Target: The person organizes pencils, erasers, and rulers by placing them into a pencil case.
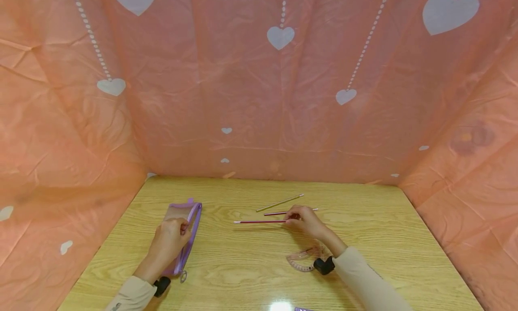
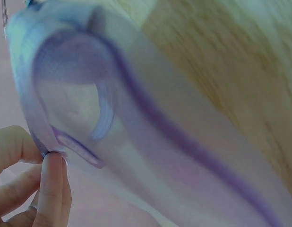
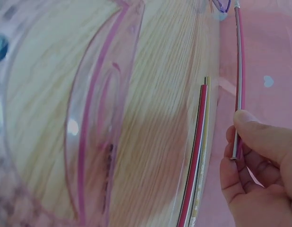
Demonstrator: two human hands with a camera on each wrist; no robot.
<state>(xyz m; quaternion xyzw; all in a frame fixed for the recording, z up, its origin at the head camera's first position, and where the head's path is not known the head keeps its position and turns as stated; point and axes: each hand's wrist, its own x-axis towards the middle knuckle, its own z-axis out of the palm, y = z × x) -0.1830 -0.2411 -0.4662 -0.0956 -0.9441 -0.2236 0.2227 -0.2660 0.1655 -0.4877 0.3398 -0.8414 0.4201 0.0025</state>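
Observation:
My left hand [image 1: 170, 237] pinches the edge of a see-through pencil pouch with purple trim [image 1: 193, 232]. In the left wrist view, thumb and finger grip the purple rim [image 2: 54, 142], and the pouch's mouth gapes. My right hand [image 1: 304, 220] holds a red striped pencil [image 1: 259, 221] by one end between thumb and fingers. Its white-tipped end points left toward the pouch. Just behind that hand lie a second red pencil [image 1: 276, 213], partly hidden by the fingers, and a yellow pencil [image 1: 279, 203]. The right wrist view shows the held pencil [image 3: 239, 61] raised above the tabletop.
A clear pink protractor [image 1: 299, 262] lies on the wooden table [image 1: 238, 266] under the right forearm, which partly covers it. A purple object [image 1: 302, 309] shows at the table's front edge. Orange sheeting with white hearts [image 1: 243, 99] encloses the back and sides.

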